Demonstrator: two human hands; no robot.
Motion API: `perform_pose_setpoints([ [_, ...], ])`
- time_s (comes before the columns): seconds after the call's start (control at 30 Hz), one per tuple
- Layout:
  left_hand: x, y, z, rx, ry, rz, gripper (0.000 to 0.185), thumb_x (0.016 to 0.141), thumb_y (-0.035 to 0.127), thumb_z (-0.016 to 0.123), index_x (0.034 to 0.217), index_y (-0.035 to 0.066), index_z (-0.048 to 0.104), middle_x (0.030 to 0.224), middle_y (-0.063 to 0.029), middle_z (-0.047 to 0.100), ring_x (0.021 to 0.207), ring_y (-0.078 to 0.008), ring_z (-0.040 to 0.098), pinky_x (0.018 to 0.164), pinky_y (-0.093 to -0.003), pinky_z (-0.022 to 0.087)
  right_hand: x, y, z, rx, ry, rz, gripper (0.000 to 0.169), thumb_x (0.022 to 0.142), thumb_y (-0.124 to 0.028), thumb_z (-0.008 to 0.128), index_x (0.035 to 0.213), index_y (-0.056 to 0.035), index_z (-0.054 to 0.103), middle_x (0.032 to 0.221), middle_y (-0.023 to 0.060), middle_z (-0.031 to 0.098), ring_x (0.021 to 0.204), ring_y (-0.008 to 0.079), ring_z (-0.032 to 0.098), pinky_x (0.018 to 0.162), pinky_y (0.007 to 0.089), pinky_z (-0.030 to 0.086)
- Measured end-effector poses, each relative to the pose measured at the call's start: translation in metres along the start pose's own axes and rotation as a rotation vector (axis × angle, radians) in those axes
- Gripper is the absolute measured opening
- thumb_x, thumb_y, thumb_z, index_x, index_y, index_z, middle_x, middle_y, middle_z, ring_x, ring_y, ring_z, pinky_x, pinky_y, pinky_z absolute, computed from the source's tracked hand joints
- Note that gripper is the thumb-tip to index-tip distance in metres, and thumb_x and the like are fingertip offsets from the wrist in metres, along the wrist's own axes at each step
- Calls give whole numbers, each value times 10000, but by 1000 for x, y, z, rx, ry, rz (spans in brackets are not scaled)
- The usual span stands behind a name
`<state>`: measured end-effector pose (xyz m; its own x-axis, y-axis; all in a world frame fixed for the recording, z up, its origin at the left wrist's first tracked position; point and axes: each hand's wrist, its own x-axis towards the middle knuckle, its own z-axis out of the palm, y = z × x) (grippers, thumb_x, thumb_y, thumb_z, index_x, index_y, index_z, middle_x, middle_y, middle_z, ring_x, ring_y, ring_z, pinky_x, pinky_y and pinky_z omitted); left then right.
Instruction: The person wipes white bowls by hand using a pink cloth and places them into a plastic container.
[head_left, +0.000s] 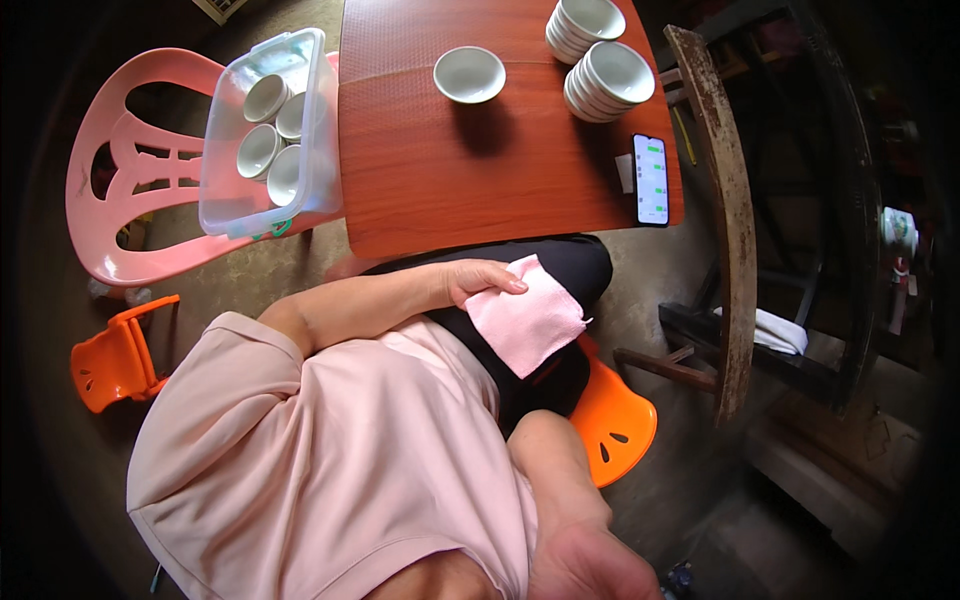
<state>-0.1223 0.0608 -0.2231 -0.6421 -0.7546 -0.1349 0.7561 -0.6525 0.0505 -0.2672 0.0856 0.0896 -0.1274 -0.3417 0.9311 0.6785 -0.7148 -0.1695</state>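
Observation:
My left hand (480, 282) holds a folded pink cloth (526, 319) over my lap, thumb on top of it. My right hand (592, 564) is raised close to the camera at the bottom edge, and its fingers are out of view. On the reddish-brown wooden table (405, 172) before me stands a single white bowl (469, 75). Two stacks of white bowls, a nearer one (609, 81) and a farther one (585, 28), stand at the table's right side. To the left, a clear plastic bin (322, 180) contains several white bowls (264, 150).
The bin rests on a pink plastic chair (90, 180). A lit phone (650, 180) lies near the table's right corner beside a small white paper (624, 173). I sit on an orange seat (619, 427). A worn wooden bench (720, 187) stands close on the right; an orange stool (112, 364) is at left.

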Motion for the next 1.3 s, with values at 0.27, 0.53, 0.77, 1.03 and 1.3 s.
perform_pose_setpoints([
  [0.27,2,-7,-6,-3,-11,-25,468,837,130,671,1244,-31,506,1192,-153,603,1084,-239,604,968,-375,471,-16,1,7,39,28,-3,459,976,-281,487,1411,-226,351,1210,50,527,1067,110,517,889,302,397],
  [0.53,0,-2,5,64,99,-85,591,793,154,694,1297,-48,461,1277,-179,551,1190,-298,533,1080,-423,344,-57,55,28,241,-315,302,387,937,-250,509,1300,-194,388,1132,64,538,1003,137,529,848,321,404],
  [0.77,1,2,-21,153,207,-40,608,758,161,715,1284,-35,481,1239,-165,582,1155,-295,558,1058,-420,379,-50,83,40,374,-442,340,325,902,-223,529,1202,-166,420,1064,75,547,947,161,540,811,338,410],
  [1.03,1,6,-33,116,245,-68,613,748,157,724,1281,-29,486,1228,-159,591,1142,-291,567,1047,-419,394,-43,86,49,418,-489,366,254,862,-192,551,1091,-134,457,987,88,558,883,188,553,770,357,417],
  [1.3,-7,2,-42,51,269,-70,618,738,153,732,1279,-23,490,1218,-153,599,1129,-288,576,1036,-417,409,-43,84,49,460,-483,405,185,823,-160,573,980,-102,494,910,102,568,820,215,565,728,376,424],
])
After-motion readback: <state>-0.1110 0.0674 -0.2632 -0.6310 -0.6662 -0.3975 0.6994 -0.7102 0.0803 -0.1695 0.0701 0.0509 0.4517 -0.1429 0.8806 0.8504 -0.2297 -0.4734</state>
